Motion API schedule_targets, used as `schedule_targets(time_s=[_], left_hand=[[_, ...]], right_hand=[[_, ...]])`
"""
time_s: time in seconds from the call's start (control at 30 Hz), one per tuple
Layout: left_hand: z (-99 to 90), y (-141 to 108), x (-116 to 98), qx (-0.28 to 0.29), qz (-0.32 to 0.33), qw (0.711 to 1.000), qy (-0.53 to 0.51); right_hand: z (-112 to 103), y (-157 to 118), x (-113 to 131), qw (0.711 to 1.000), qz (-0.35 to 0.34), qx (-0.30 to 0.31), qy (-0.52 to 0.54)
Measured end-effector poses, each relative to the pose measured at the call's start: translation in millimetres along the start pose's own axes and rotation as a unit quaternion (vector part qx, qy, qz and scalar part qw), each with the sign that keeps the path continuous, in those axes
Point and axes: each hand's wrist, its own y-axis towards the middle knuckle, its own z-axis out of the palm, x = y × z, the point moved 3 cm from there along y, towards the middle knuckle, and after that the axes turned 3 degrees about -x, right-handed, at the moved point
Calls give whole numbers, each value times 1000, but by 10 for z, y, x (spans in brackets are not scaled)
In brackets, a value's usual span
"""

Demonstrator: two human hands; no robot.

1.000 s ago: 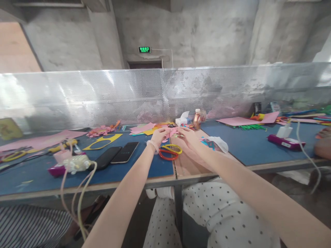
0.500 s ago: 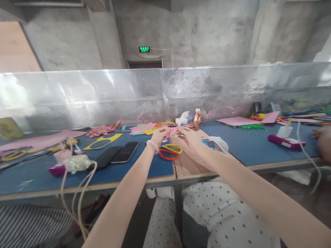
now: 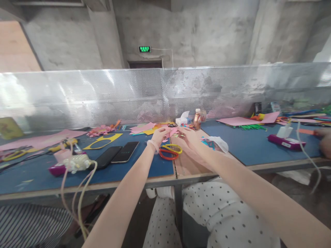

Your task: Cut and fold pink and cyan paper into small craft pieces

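Observation:
Both hands meet over the far middle of the table, around a small piece of pink paper (image 3: 173, 131). My left hand (image 3: 159, 135), with a band at its wrist, has its fingers closed on the paper's left side. From the right, my right hand (image 3: 188, 135) pinches the same piece. Scissors with red and yellow handles (image 3: 169, 151) lie just below, nearer the table's front. Beyond the hands are yellow and pink paper sheets (image 3: 143, 128) and a white roll (image 3: 182, 119).
Two phones (image 3: 126, 152) lie left of the hands, near a purple power strip (image 3: 57, 169) with cables. A bottle (image 3: 197, 120) stands behind on the right. Another person's hand (image 3: 325, 141) is at the far right, by a second purple strip (image 3: 286, 142).
At the far right, an orange strip now shows beside the other person's hand, which has shifted slightly. My own hands have hardly moved and still hold the pink paper.

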Motion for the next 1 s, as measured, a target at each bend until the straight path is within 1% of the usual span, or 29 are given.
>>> schedule_targets(time_s=[0.43,0.57,0.67,0.8,0.9,1.0], left_hand=[[24,-25,-28,-13,-3,1000,-2],[44,-54,-102,-21,5,1000,-4],[66,-82,-247,-33,30,999,-12],[114,-152,-524,-54,80,995,-33],[182,-252,-740,-59,118,990,-42],[279,-391,-917,-56,142,987,-42]], right_hand=[[13,-64,106,1000,-16,0,2],[44,-97,172,1000,-25,-4,6],[124,-126,265,999,-36,4,11],[244,-166,444,998,-64,12,20],[299,-224,595,996,-80,15,29],[332,-331,752,994,-96,25,40]])
